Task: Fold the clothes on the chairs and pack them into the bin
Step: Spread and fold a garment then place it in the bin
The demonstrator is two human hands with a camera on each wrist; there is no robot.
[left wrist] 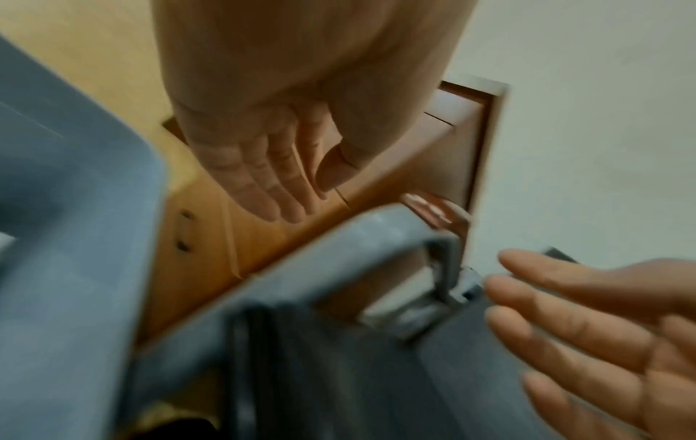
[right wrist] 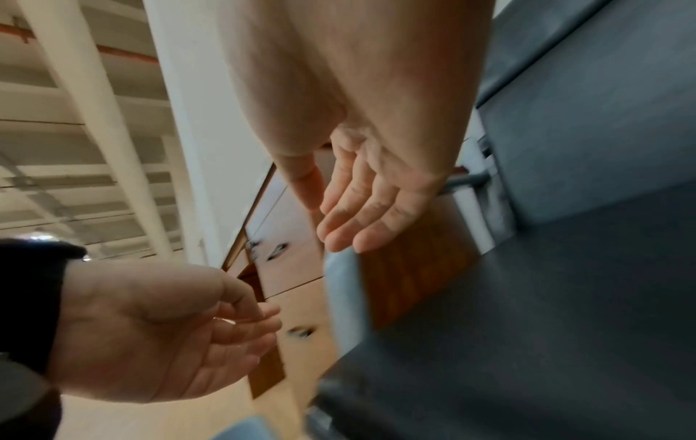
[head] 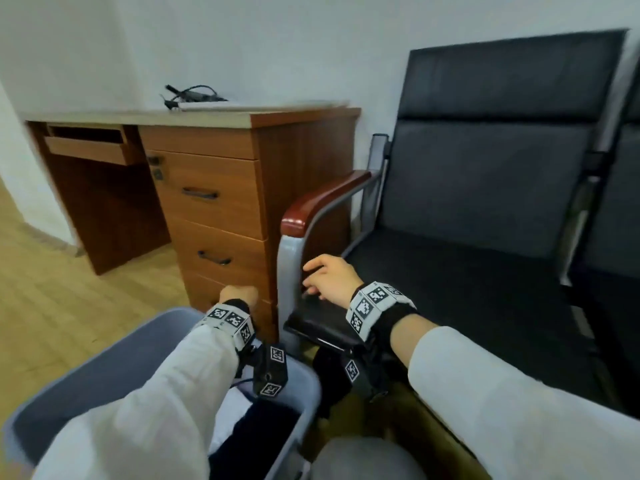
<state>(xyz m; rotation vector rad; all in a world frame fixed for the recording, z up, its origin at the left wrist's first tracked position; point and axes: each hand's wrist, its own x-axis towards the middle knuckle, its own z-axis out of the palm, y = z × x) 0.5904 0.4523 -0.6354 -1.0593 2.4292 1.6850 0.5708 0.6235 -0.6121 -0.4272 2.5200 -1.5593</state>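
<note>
Both hands empty above the bin, chair seat bare

Our left hand [head: 239,295] and right hand [head: 330,277], fingers loose and holding nothing, hover at lower centre, likely just freed. The folded clothes [head: 258,431], dark beside white, lie flat in the grey bin [head: 313,393] at lower left, long axis seemingly running toward us. The chair [head: 485,271] at right shows no garment.
</note>
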